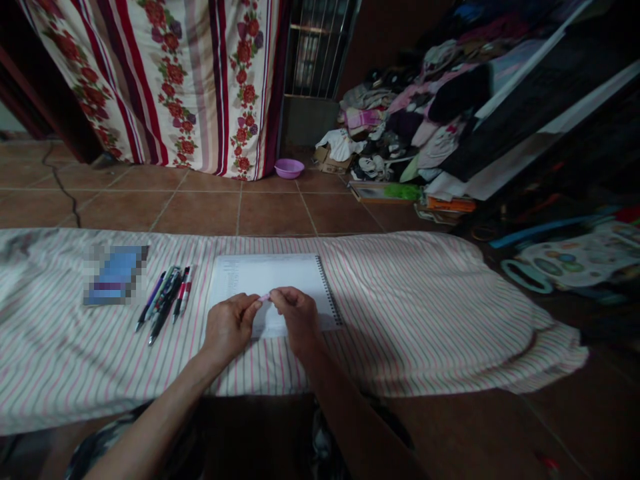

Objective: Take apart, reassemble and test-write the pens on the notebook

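A white spiral notebook (273, 277) lies open on a striped cloth (410, 300) spread over the floor. Above its lower half, my left hand (229, 327) and my right hand (296, 313) meet, fingers pinched together on a small pink object (264, 297) held between them. What the pink object is I cannot make out. Several pens (167, 300) lie in a row just left of the notebook. Further left rests a blue flat item (117, 275), blurred out.
Terracotta floor tiles (200, 207) run beyond the cloth. A floral striped curtain (190, 80) hangs at the back, with a purple bowl (289, 169) beside it. A heap of clothes (410, 113) and clutter fills the right side; colourful plastic toys (570, 257) lie right.
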A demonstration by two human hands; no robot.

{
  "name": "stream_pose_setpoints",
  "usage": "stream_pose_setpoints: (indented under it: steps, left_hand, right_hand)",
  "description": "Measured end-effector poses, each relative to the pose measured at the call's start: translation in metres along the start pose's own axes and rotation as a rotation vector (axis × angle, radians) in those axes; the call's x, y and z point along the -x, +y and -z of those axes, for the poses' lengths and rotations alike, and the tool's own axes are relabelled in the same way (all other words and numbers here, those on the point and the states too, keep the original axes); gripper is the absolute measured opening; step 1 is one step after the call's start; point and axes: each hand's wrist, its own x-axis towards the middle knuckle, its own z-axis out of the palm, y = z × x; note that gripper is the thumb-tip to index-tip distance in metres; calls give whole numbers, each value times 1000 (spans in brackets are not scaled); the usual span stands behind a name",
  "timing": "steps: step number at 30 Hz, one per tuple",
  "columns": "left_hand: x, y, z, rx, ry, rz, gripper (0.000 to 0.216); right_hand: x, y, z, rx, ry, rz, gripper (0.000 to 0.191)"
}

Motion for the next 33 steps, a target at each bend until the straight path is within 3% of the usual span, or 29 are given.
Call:
stream_pose_setpoints:
  steps: [5, 9, 14, 21, 33]
  left_hand:
    - [2, -2, -6, -228, 125, -76, 36]
    - [5, 0, -8, -389, 185, -155, 33]
    - [7, 5, -6, -459, 190, -235, 30]
    - [8, 9, -7, -507, 241, -331, 28]
    - [6, 11, -6, -200, 104, -112, 36]
  right_hand:
    - [-3, 6, -2, -10, -74, -15, 24]
    - [-8, 11, -1, 152, -122, -2, 38]
    - [-11, 11, 2, 259, -151, 52, 43]
    - [-10, 6, 6, 226, -210, -40, 46]
    - [-3, 6, 3, 340, -118, 150, 40]
